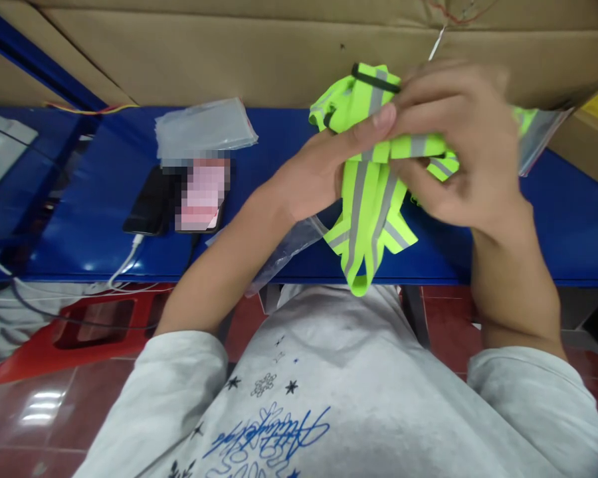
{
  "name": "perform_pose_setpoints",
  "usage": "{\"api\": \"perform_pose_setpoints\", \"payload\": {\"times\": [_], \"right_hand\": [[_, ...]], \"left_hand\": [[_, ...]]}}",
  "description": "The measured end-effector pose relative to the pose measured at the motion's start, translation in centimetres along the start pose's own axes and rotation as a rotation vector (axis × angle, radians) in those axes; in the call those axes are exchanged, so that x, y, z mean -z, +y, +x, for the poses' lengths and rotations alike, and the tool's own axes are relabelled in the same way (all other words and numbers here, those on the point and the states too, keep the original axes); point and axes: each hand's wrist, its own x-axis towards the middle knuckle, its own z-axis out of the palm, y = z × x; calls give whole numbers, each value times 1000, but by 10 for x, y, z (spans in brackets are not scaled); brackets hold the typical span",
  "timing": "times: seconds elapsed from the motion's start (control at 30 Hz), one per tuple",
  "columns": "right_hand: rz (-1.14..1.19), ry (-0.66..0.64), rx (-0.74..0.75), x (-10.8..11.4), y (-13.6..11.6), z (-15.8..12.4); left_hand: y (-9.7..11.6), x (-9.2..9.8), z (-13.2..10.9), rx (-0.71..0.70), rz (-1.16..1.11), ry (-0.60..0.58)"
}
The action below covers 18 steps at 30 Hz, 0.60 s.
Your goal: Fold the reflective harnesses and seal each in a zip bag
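Observation:
A neon-yellow reflective strap harness (361, 192) with grey stripes is bunched up above the table's front edge, its lower loop hanging down. My left hand (323, 162) is closed around the middle of the bundle, with the thumb lying across the straps. On the other side, my right hand (458, 139) grips a folded strap end between thumb and fingers; this hand is partly blurred. A black band (376, 78) crosses the top of the harness. More of the yellow strap shows behind my right hand.
Two phones, one black (149, 202) and one with a lit, blurred screen (204, 192), lie left on the blue table (90, 192). Behind them is a stack of clear plastic bags (206, 129). Another clear bag (294, 242) lies under my left forearm. Cardboard (229, 53) stands behind.

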Motion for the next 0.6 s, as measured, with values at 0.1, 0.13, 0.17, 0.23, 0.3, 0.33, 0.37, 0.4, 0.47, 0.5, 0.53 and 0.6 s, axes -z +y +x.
{"api": "perform_pose_setpoints", "payload": {"times": [0.1,0.13,0.17,0.23,0.3,0.33,0.37,0.4,0.47,0.5,0.53,0.6], "right_hand": [[-131,-157,282,-13,0,0],[-111,-144,317,-17,2,1],[-59,-92,335,-21,6,2],[100,93,338,-26,14,6],[251,237,315,-28,23,10],[304,229,257,-27,26,11],[342,168,172,-26,28,11],[369,87,85,-25,29,10],[375,-6,-36,-24,27,7],[356,3,-48,-24,25,5],[323,39,-26,-24,23,3],[258,118,35,-26,19,0]], "left_hand": [[-3,9,1,-81,69,38],[-4,12,1,-76,83,70],[-5,15,1,-67,97,103],[-7,18,1,-54,116,152],[-8,19,0,-65,126,138],[-9,18,0,-82,141,117],[-10,17,0,-108,164,97],[-11,17,-1,-137,191,82],[-14,16,0,-195,228,78],[-15,16,0,-207,227,88],[-17,17,1,-199,211,92],[-18,19,2,-116,156,48]]}}
